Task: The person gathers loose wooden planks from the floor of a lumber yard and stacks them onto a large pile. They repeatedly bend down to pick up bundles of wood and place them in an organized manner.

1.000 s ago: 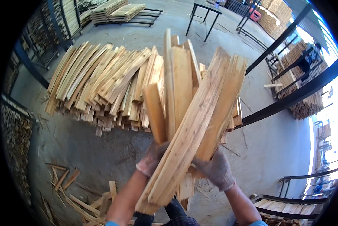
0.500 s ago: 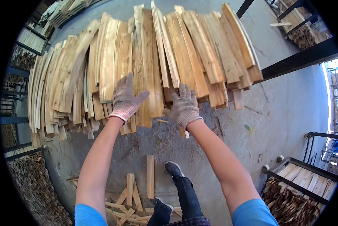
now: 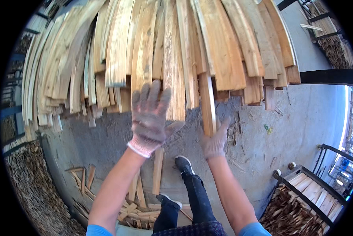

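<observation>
A wide row of light wooden boards (image 3: pixel 227 47) lies side by side across the top of the head view, with uneven near ends. My left hand (image 3: pixel 148 122), in a greyish knit glove, is held flat with fingers stretched, over the ends of boards left of centre. Whether it presses on them I cannot tell. In the same kind of glove, my right hand (image 3: pixel 215 144) has the near end of a narrow board (image 3: pixel 207 102) between thumb and fingers. This board sticks out toward me beyond its neighbours; its far part is hidden under other boards.
Loose wood offcuts (image 3: pixel 139 212) lie on the concrete floor by my feet. A black metal rack with stacked wood (image 3: pixel 302 196) stands at lower right, and a big wood stack (image 3: pixel 38 188) at lower left. A dark beam (image 3: pixel 330 77) runs out from the boards' right side.
The boards now appear nearer and larger. My right hand has come back toward me with a narrow board's end, which now sticks out. My left hand has shifted right, still flat.
</observation>
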A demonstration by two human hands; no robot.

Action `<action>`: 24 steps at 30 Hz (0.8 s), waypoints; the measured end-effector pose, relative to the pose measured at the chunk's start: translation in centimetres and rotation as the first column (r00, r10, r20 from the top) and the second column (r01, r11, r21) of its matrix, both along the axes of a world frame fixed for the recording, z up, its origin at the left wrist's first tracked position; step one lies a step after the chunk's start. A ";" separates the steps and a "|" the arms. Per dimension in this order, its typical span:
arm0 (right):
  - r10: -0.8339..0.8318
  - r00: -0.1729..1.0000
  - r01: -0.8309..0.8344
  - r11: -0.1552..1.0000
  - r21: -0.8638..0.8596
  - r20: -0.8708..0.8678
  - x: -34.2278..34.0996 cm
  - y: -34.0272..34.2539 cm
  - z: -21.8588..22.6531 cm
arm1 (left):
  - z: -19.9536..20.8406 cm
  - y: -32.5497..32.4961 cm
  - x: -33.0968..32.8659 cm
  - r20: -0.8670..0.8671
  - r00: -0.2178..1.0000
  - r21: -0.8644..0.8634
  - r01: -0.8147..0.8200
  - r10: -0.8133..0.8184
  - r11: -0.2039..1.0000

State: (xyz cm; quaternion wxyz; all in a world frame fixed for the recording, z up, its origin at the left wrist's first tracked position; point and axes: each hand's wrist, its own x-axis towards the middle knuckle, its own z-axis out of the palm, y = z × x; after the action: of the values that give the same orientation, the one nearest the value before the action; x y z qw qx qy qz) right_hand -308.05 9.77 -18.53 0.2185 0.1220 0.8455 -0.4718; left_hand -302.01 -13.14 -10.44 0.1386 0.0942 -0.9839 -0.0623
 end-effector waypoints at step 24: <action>0.918 0.070 -0.986 0.005 0.166 0.390 7.9 12.5 -6.4 | -8.3 29.4 42.3 0.825 0.404 0.406 -0.910 0.395 0.083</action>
State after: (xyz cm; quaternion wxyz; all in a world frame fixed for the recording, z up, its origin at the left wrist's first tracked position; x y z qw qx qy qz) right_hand -300.12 22.32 -24.96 0.5207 -0.4021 0.7531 -0.0051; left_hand -259.68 16.22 -18.70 -0.1836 0.6163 -0.6366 -0.4257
